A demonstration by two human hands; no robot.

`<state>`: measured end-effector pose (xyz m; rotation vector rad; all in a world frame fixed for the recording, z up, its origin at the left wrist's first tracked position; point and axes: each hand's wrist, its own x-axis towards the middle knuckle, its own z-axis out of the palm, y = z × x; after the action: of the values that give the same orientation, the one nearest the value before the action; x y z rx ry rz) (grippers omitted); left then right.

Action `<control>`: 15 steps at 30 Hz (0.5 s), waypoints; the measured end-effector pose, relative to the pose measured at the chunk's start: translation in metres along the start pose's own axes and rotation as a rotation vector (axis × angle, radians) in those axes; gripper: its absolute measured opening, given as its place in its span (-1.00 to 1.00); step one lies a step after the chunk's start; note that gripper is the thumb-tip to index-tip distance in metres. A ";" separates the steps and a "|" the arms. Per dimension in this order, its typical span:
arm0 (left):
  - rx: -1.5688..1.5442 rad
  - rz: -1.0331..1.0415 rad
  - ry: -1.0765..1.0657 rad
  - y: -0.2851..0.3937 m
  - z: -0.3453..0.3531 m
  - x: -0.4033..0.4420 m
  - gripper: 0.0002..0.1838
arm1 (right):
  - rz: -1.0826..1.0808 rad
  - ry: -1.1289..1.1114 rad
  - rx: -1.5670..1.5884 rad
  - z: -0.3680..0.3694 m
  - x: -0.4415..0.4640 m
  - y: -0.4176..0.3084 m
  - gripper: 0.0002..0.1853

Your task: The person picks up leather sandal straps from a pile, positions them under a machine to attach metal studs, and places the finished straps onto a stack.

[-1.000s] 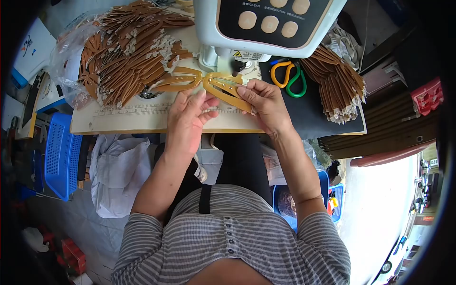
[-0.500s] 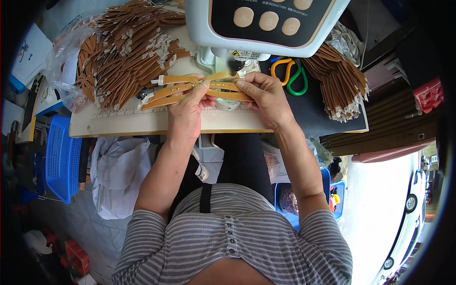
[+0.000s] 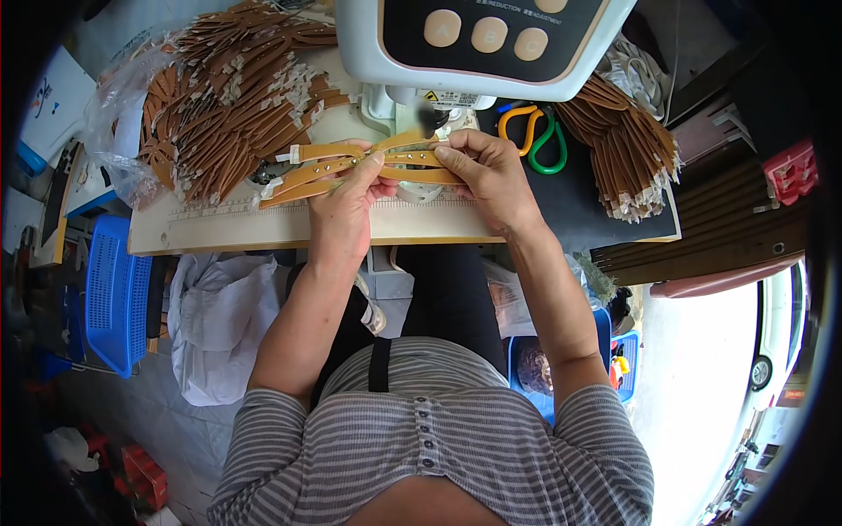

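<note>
Between my two hands a tan strap piece (image 3: pixel 412 175) is stretched level, made of several bands joined near the middle, with small metal studs along one band and white tabs at its ends. My left hand (image 3: pixel 346 197) pinches it by the joined middle, thumb on top. My right hand (image 3: pixel 487 180) grips the ends of its bands on the right. Just above the straps is the lower part of a white machine (image 3: pixel 379 110), whose head carries a dark panel with beige buttons (image 3: pixel 489 35). Fingers beneath the straps are partly hidden.
A big pile of brown straps (image 3: pixel 237 96) lies left on the worktable (image 3: pixel 228 232), beside a clear plastic bag (image 3: pixel 132 131). Scissors with orange and green handles (image 3: pixel 548 145) lie right, near another strap stack (image 3: pixel 623 149). A blue basket (image 3: pixel 118 298) stands lower left.
Both hands hold the strap piece in nearly the same place. The view has shifted slightly, and the white car outside at the right appears in a different position.
</note>
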<state>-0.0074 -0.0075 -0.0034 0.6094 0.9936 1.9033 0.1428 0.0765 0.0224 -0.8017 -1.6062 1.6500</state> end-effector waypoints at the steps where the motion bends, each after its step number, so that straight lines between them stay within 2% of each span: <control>1: -0.005 -0.001 -0.002 0.000 -0.001 0.001 -0.82 | 0.007 0.007 0.004 0.001 0.000 -0.001 -0.89; 15: 0.037 0.027 0.008 -0.002 0.001 -0.004 -0.85 | 0.055 0.004 0.002 -0.002 0.002 -0.001 -0.90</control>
<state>-0.0035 -0.0101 -0.0040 0.6397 1.0320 1.9161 0.1437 0.0796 0.0238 -0.8542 -1.5924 1.6873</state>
